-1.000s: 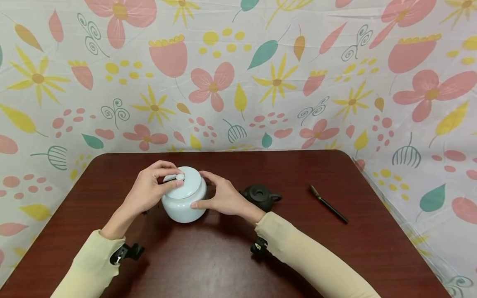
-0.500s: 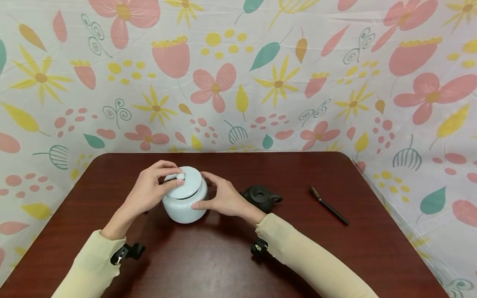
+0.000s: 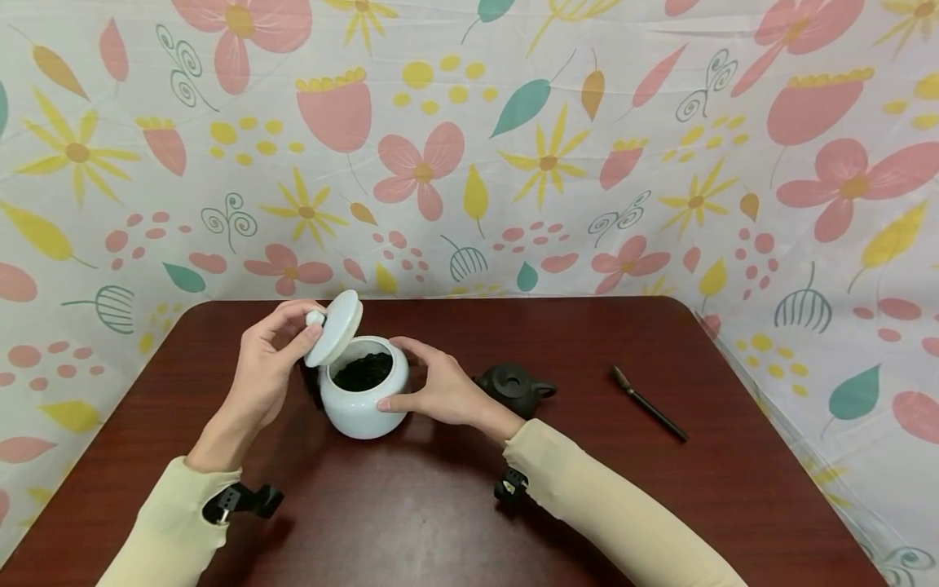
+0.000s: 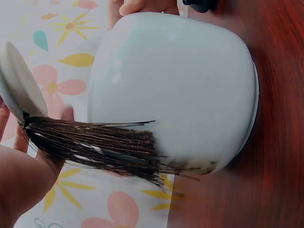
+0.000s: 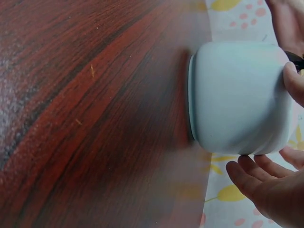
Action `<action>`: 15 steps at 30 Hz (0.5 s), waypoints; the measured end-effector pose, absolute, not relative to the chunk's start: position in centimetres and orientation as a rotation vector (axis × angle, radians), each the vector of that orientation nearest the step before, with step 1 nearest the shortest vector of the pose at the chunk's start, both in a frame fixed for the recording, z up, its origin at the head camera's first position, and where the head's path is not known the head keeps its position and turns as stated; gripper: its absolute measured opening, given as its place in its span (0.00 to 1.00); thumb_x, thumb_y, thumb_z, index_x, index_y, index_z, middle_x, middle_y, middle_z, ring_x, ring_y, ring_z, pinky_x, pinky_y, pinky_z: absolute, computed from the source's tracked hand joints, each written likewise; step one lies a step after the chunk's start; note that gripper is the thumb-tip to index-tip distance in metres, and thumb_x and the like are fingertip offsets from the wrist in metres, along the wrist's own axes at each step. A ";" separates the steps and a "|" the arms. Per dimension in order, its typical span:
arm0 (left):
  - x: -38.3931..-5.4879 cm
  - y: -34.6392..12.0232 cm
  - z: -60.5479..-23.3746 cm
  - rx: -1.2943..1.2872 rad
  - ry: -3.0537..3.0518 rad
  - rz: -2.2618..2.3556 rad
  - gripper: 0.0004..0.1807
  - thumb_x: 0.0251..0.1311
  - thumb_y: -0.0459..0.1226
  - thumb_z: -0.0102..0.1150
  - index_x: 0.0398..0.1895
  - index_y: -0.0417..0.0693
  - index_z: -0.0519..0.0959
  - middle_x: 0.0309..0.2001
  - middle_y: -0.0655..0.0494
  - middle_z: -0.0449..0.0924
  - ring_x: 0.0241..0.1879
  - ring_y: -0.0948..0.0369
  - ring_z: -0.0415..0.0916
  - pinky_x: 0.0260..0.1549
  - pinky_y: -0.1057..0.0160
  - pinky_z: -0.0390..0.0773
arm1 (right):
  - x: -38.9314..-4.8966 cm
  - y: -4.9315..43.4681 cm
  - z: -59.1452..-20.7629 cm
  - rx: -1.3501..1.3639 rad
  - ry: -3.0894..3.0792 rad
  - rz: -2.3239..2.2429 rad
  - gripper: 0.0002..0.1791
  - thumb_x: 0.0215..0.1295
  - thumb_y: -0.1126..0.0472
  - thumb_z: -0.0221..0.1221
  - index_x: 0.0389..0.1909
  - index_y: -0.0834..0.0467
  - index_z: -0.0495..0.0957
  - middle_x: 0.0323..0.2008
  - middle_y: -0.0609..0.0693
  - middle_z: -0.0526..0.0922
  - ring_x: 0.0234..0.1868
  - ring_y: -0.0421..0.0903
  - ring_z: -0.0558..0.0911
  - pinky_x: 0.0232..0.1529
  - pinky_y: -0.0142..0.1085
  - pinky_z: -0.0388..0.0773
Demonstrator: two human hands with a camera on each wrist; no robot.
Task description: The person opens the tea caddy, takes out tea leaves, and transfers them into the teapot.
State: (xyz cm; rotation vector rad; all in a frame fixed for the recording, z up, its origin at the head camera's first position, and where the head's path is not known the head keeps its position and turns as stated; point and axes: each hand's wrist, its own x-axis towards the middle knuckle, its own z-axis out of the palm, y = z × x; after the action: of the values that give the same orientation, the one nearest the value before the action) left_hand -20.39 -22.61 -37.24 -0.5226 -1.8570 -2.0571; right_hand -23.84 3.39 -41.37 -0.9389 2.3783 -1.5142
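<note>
My left hand point(image 3: 267, 355) pinches the knob of a white lid point(image 3: 339, 328), held tilted up above the left side of a white jar point(image 3: 364, 416). A dark brown tassel point(image 4: 95, 145) hangs from the lid, in front of the jar's wall in the left wrist view. Inside the jar lies a dark, crumbly heap that looks like tea leaves point(image 3: 363, 372). My right hand point(image 3: 443, 387) holds the jar from its right side, thumb in front and fingers behind. The jar stands upright on the table point(image 3: 425, 522).
Right behind my right wrist sits a small dark teapot point(image 3: 511, 389), partly hidden by the hand. Farther right lies a dark-handled brush point(image 3: 649, 405). A flower-printed cloth point(image 3: 469, 147) hangs behind the table.
My left hand has lifted the lid off the jar and tipped it up to the left, so the dark contents show. The right hand has stayed on the jar.
</note>
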 end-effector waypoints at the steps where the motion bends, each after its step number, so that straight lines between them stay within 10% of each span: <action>1: -20.4 -22.6 -37.2 -0.515 -1.840 -2.072 0.11 0.73 0.27 0.62 0.54 0.30 0.82 0.52 0.53 0.81 0.46 0.57 0.77 0.40 0.68 0.78 | -23.8 3.4 -41.4 -0.939 2.379 -1.515 0.46 0.57 0.53 0.80 0.76 0.51 0.70 0.64 0.54 0.80 0.61 0.50 0.80 0.60 0.55 0.76; 8: -20.3 -22.6 -37.3 -0.467 -1.921 -2.054 0.10 0.72 0.26 0.62 0.53 0.31 0.82 0.51 0.53 0.80 0.31 0.61 0.74 0.18 0.67 0.73 | -23.8 3.4 -41.5 -0.932 2.396 -1.499 0.47 0.56 0.53 0.81 0.76 0.50 0.70 0.64 0.52 0.81 0.60 0.47 0.80 0.60 0.53 0.77; 15: -20.4 -22.6 -38.2 -0.531 -2.255 -1.572 0.09 0.67 0.28 0.69 0.49 0.38 0.88 0.53 0.51 0.81 0.54 0.62 0.76 0.47 0.69 0.76 | -23.9 3.3 -41.5 -0.903 2.412 -1.485 0.47 0.56 0.52 0.81 0.76 0.49 0.70 0.63 0.47 0.80 0.59 0.45 0.80 0.60 0.51 0.78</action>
State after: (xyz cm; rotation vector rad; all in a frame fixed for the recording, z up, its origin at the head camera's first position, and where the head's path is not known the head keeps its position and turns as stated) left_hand -20.40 -22.64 -38.21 -0.5307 -2.2549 -1.5721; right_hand -23.92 3.29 -41.53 -0.9027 2.4122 -1.4845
